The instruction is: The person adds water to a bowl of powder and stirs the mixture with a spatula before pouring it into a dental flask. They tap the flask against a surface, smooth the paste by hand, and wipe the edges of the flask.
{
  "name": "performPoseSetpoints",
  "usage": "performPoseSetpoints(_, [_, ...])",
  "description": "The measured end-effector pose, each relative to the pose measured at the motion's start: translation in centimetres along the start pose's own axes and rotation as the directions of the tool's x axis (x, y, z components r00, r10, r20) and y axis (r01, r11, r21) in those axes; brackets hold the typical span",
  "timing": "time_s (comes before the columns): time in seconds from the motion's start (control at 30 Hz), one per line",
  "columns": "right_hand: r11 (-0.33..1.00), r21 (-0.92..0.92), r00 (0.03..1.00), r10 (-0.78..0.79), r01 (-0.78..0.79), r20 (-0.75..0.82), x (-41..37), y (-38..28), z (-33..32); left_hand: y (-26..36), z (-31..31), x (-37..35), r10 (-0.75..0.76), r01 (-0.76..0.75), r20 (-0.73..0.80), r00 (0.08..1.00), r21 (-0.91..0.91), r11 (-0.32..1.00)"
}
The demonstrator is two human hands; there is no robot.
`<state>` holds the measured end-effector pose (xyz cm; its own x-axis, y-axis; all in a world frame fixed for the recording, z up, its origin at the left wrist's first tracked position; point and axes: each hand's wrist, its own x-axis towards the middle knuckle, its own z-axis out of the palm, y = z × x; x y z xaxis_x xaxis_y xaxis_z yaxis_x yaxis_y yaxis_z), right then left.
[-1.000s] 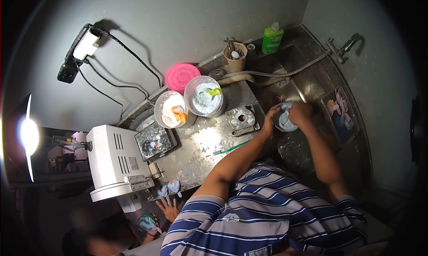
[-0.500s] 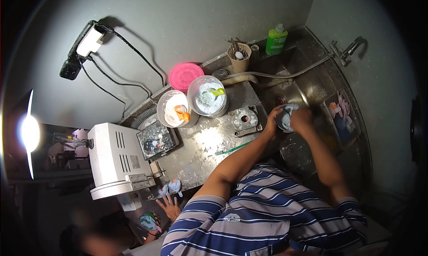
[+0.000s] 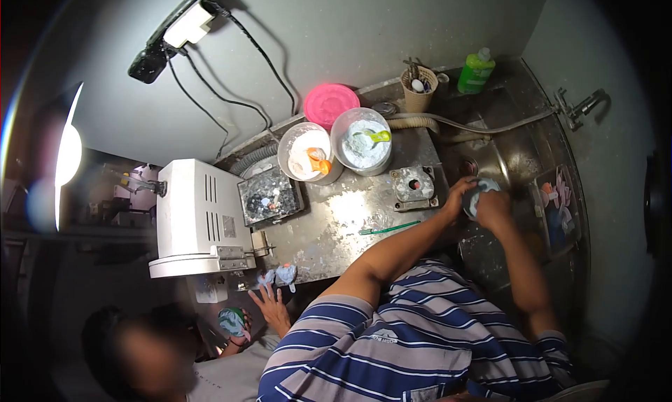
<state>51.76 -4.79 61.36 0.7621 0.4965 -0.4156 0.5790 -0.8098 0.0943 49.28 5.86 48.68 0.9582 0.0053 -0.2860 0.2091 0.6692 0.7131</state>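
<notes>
Over the sink, my left hand (image 3: 458, 198) grips the side of a small dark mixing bowl (image 3: 467, 207). Pale blue-grey paste (image 3: 483, 186) shows at the bowl's mouth. My right hand (image 3: 494, 207) is closed and reaches over the bowl's near side into the paste. Whatever its fingers hold is hidden. To the left on the steel counter stand a tub of white powder (image 3: 297, 165) with an orange scoop (image 3: 318, 163) and a tub of pale blue-green powder (image 3: 360, 152) with a lime-green scoop (image 3: 380, 136).
A metal block with a hole (image 3: 414, 186) and a green stick tool (image 3: 392, 228) lie on the counter. A white machine (image 3: 196, 216) stands left. A co-worker's hand (image 3: 271, 307) is near blue lumps (image 3: 285, 274). A tray (image 3: 558, 213) sits right of the sink (image 3: 511, 139), beneath the tap (image 3: 577, 108).
The whole view has shifted, so the counter and sink sit further right. My right hand has moved slightly over the bowl; my left still holds it. The co-worker's head shows more.
</notes>
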Motion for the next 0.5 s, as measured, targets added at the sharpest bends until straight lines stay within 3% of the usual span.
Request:
performPoseSetpoints(0.07, [0.998,0.045,0.999,0.05,-0.05,0.008,-0.2,-0.8,-2.0,-0.3,-0.6,0.0,-0.003,0.003,0.03,1.0,-0.005,1.0])
performPoseSetpoints(0.13, [0.926,0.268,0.95,0.299,-0.266,-0.091,1.6,1.2,-0.7,0.2,-0.1,-0.4,-0.06,0.065,0.042,0.997,-0.104,0.992])
performPoseSetpoints(0.17, [0.965,0.153,0.97,0.229,-0.215,-0.079,1.2,0.6,-0.2,1.7,0.9,-1.1,-0.076,0.079,0.034,0.997,-0.089,0.993])
performPoseSetpoints(0.2, [0.999,0.01,0.998,0.045,-0.045,-0.044,0.0,0.4,0.2,1.0,0.6,-0.6,-0.079,0.078,-0.003,0.997,-0.082,0.994])
performPoseSetpoints(0.3, [0.994,0.088,0.997,0.062,-0.059,-0.034,-0.1,-0.5,-0.7,0.1,-0.4,-0.2,0.015,-0.017,0.056,0.998,0.032,0.999])
performPoseSetpoints(0.37, [0.925,0.264,0.941,0.314,-0.273,-0.127,1.7,1.3,0.1,0.3,0.0,-0.4,-0.001,0.004,0.038,0.999,-0.066,0.998])
performPoseSetpoints(0.4, [0.928,0.262,0.943,0.306,-0.265,-0.129,1.4,1.0,0.4,0.2,0.0,-0.4,0.004,-0.002,0.032,0.999,-0.067,0.998])
performPoseSetpoints(0.47, [0.999,0.04,0.998,0.008,-0.006,-0.067,-0.2,-0.1,0.5,0.5,0.1,-0.3,-0.012,0.01,0.027,1.0,0.068,0.998])
performPoseSetpoints(0.5, [0.992,0.112,0.995,0.067,-0.058,-0.078,-0.2,-0.5,-0.7,0.5,-0.2,-0.5,-0.012,0.011,0.061,0.998,0.021,1.0])
